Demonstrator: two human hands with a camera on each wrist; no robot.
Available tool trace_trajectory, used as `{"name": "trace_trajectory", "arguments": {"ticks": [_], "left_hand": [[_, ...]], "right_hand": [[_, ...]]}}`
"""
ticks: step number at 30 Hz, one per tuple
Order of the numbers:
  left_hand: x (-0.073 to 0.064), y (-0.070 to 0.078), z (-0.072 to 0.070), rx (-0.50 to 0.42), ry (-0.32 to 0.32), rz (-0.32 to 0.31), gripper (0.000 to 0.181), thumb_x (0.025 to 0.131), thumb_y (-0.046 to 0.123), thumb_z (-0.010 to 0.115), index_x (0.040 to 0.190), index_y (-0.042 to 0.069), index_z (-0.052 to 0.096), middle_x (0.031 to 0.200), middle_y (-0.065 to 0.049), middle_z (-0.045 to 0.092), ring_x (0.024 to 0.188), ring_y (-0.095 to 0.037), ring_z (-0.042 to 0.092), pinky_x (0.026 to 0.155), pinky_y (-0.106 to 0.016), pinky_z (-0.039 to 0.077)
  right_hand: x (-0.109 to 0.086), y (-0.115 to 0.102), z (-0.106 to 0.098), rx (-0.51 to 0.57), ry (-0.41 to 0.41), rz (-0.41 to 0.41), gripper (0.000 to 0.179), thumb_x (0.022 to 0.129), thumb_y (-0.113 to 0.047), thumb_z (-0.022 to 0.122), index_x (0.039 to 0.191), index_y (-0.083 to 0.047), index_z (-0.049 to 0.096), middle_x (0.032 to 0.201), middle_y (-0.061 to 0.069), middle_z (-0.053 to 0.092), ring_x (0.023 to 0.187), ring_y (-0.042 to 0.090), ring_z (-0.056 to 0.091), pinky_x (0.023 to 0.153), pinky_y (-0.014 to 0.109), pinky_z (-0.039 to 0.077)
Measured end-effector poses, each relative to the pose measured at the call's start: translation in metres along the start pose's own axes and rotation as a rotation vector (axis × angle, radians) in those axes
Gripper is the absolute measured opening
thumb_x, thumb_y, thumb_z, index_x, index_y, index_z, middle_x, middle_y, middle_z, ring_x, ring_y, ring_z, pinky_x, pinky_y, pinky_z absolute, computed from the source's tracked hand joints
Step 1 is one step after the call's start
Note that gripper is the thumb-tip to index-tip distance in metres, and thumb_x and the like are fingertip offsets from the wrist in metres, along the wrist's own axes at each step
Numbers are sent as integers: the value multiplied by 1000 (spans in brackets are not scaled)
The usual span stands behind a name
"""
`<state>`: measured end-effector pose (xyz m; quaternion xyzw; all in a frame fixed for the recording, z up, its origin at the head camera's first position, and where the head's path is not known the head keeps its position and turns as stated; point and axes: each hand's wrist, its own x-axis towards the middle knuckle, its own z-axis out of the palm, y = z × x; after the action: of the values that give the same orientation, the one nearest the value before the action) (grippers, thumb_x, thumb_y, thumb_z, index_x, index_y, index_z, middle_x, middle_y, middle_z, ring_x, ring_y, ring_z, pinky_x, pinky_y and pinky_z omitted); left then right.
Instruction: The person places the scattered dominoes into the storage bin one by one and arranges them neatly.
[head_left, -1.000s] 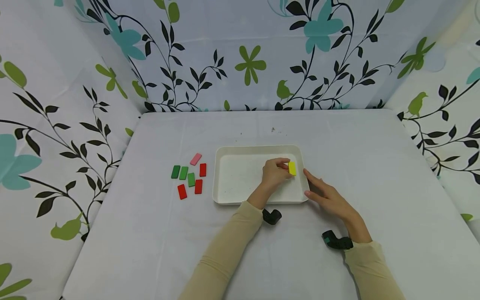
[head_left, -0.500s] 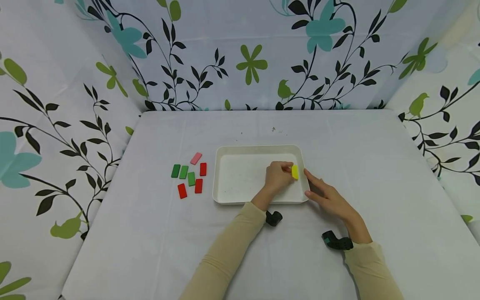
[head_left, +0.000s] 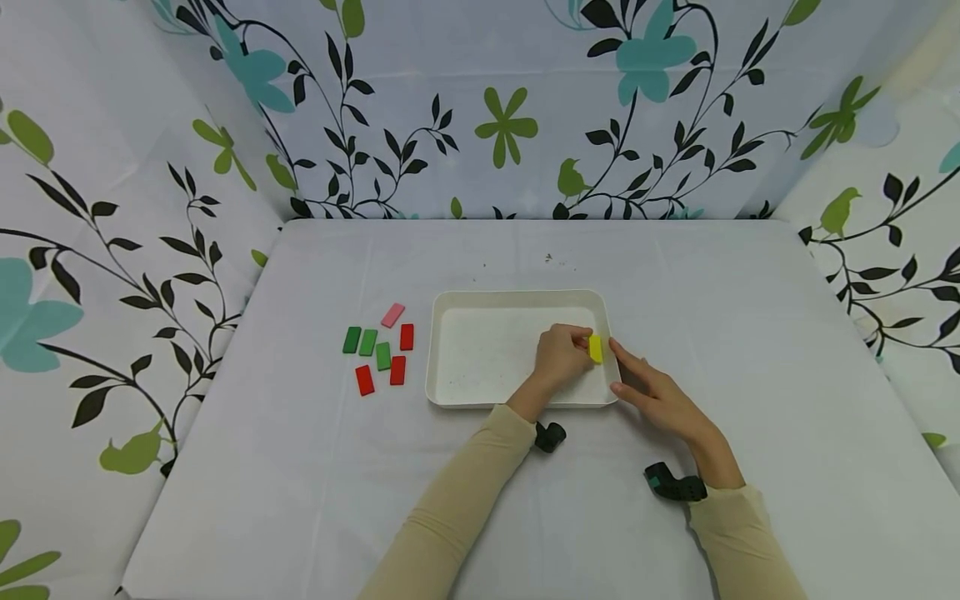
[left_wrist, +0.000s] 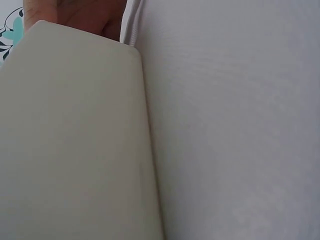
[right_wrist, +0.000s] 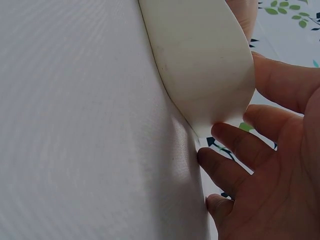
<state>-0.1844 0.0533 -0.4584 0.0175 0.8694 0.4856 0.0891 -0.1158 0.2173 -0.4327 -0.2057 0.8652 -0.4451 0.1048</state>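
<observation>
My left hand [head_left: 561, 357] pinches a yellow rectangular block [head_left: 595, 349] standing on end, inside the white tray [head_left: 480, 350] close to its right wall. Outside that wall is my right hand [head_left: 662, 402], its fingers spread and relaxed with fingertips against the tray's right side and front corner. In the right wrist view, thumb and fingertips [right_wrist: 220, 131] meet the tray's outer wall. The left wrist view is filled mostly by the tray's outer wall [left_wrist: 75, 125], with part of a hand past its end.
Left of the tray lie several small blocks: a pink one [head_left: 392, 314], green ones [head_left: 367, 342] and red ones [head_left: 364, 380]. A white cloth [head_left: 300, 483] covers the table. Patterned curtains [head_left: 450, 67] enclose the back and sides.
My left hand has carried the yellow block slightly right and toward me, nearer the tray's right wall. The right hand stays at the tray's side.
</observation>
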Motion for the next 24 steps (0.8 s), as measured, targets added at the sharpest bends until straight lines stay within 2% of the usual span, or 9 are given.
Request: {"name": "trace_trajectory", "arguments": {"ticks": [5, 15, 20, 24], "left_hand": [[-1, 1, 0, 43, -13, 2, 48, 65, 1, 72, 111, 12, 64, 72, 4, 60, 62, -6, 49, 54, -15, 40], [-1, -3, -3, -4, 4, 24, 48, 63, 1, 72, 110, 10, 64, 75, 1, 63, 61, -5, 50, 56, -15, 42], [-3, -3, -12, -126, 8, 24, 49, 64, 2, 73, 111, 10, 63, 75, 1, 62, 63, -5, 53, 58, -16, 46], [-8, 2, -31, -236, -11, 46, 49, 65, 2, 74, 113, 9, 62, 84, -7, 63, 66, -6, 57, 60, -18, 48]], "right_hand": [[0, -1, 0, 6, -4, 14, 61, 88, -11, 53, 140, -6, 22, 144, 15, 22, 132, 39, 15, 105, 54, 7], [0, 0, 1, 33, -2, -6, 61, 88, -10, 53, 141, -7, 22, 144, 16, 21, 132, 40, 14, 105, 55, 6], [0, 1, 2, 32, -3, -7, 61, 88, -10, 52, 141, -6, 22, 145, 16, 21, 132, 40, 14, 104, 56, 5], [1, 1, 1, 14, -1, -4, 60, 88, -11, 52, 141, -6, 22, 145, 16, 20, 132, 40, 15, 104, 56, 6]]}}
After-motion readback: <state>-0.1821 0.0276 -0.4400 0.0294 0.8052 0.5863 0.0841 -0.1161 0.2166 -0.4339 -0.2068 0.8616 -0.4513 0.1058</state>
